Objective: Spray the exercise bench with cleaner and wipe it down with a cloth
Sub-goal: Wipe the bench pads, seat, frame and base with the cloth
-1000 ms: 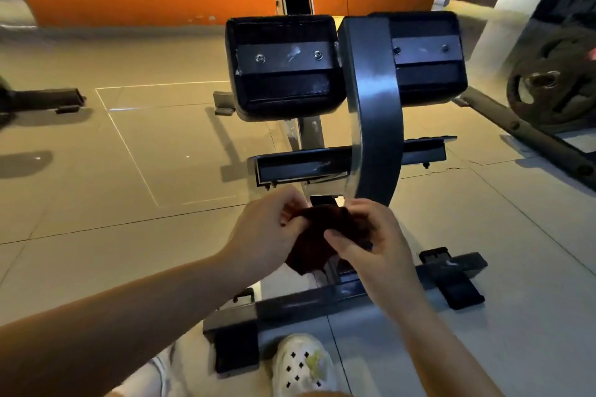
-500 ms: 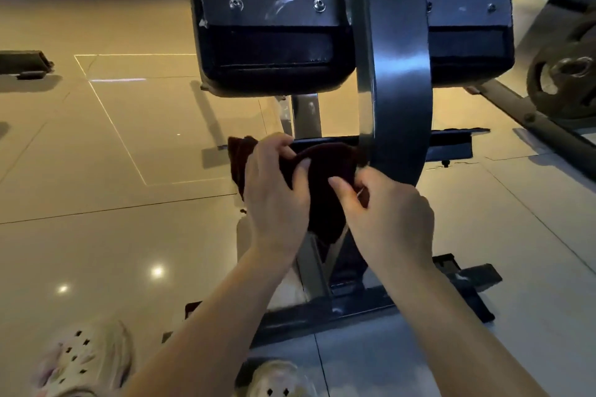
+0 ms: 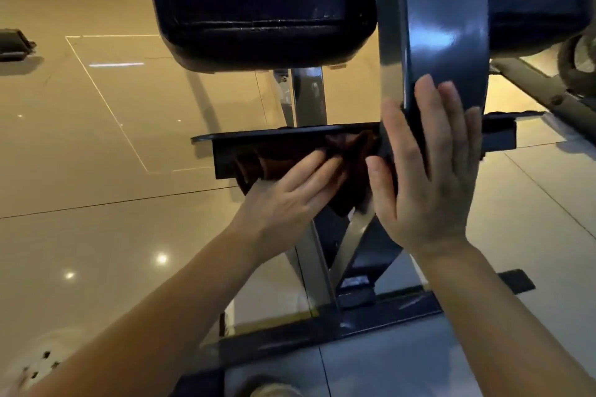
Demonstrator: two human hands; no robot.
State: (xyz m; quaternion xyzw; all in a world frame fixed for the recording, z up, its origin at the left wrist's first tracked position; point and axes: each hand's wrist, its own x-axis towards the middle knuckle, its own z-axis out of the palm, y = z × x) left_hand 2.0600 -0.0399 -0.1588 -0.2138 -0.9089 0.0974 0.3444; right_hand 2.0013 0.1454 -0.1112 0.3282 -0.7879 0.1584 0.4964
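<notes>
The exercise bench fills the view: two black pads (image 3: 261, 6), a broad curved dark metal upright (image 3: 445, 26) and a flat cross plate (image 3: 290, 135) below them. A dark brown cloth (image 3: 342, 151) lies bunched against the front of the cross plate. My left hand (image 3: 287, 196) presses the cloth to the plate with fingers laid out flat. My right hand (image 3: 429, 171) rests flat and straight-fingered on the lower part of the curved upright, thumb beside the cloth. No spray bottle is in view.
The bench's floor bar (image 3: 322, 332) runs across below my forearms. Shiny beige floor tiles (image 3: 96, 138) spread to the left. A weight plate and bar (image 3: 577, 68) lie at the right edge. My pale perforated shoe (image 3: 42, 361) shows at lower left.
My head has come closer and lower to the bench. Both hands held the cloth before; now the right hand has let go and lies flat on the upright, while the left presses the cloth to the plate.
</notes>
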